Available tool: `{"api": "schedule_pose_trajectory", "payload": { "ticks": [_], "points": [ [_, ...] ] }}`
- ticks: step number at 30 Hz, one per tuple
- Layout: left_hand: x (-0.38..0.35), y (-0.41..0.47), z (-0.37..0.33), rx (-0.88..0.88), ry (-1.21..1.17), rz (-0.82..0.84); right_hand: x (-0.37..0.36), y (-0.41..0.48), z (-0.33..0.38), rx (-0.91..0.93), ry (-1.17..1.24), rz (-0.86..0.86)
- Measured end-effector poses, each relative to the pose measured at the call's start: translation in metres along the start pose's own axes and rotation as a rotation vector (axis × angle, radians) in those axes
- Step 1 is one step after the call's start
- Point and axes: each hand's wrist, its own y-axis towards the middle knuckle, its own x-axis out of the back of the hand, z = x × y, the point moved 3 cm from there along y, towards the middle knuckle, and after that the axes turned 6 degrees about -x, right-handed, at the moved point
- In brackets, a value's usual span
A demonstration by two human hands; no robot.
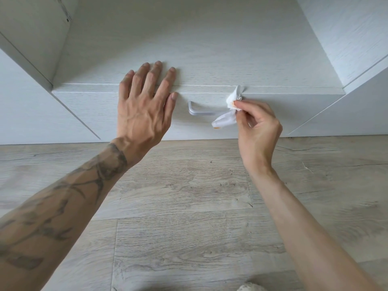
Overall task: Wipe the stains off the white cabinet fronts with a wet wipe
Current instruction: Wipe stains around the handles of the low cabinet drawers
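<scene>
I look down at a white cabinet front [109,114] with a wooden floor [178,206] under it. My left hand [142,108] is fully open and holds nothing. Its palm lies flat against the front, and the fingers [156,72] reach over the top edge onto the upper surface, spread apart. The thumb points to the right, close to the left end of the metal handle [201,111].

My right hand [258,127] is closed in a pinch on the wet wipe [227,111]. The thumb and the first fingertips [237,105] press the crumpled wipe, and the other fingers are curled toward the palm. The wipe is at the right end of the handle and it hides that end, so I cannot tell if it goes around the bar or only lies in front of it. One part of the wipe stands up to the top edge of the front, and another part hangs down below the handle. On the wipe I see small orange marks, one near my fingertips and one at the lowest corner.

The two hands are apart, with the bare part of the handle between them.
</scene>
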Motion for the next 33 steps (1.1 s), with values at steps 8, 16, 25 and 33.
{"api": "schedule_pose_trajectory", "payload": {
  "ticks": [8,16,25,33],
  "points": [
    [-0.001,0.000,0.000,0.002,0.019,0.007,0.003,-0.016,0.014,0.203,-0.125,0.028],
    [0.004,-0.001,-0.001,-0.016,0.029,0.000,-0.054,-0.028,0.047,0.386,-0.217,0.212],
    [0.007,-0.001,-0.001,-0.014,0.026,0.021,-0.059,-0.023,0.043,0.518,-0.322,0.181],
    [0.011,0.001,-0.003,-0.015,0.014,0.025,-0.062,-0.021,0.044,0.594,-0.341,0.210]
  ]
}}
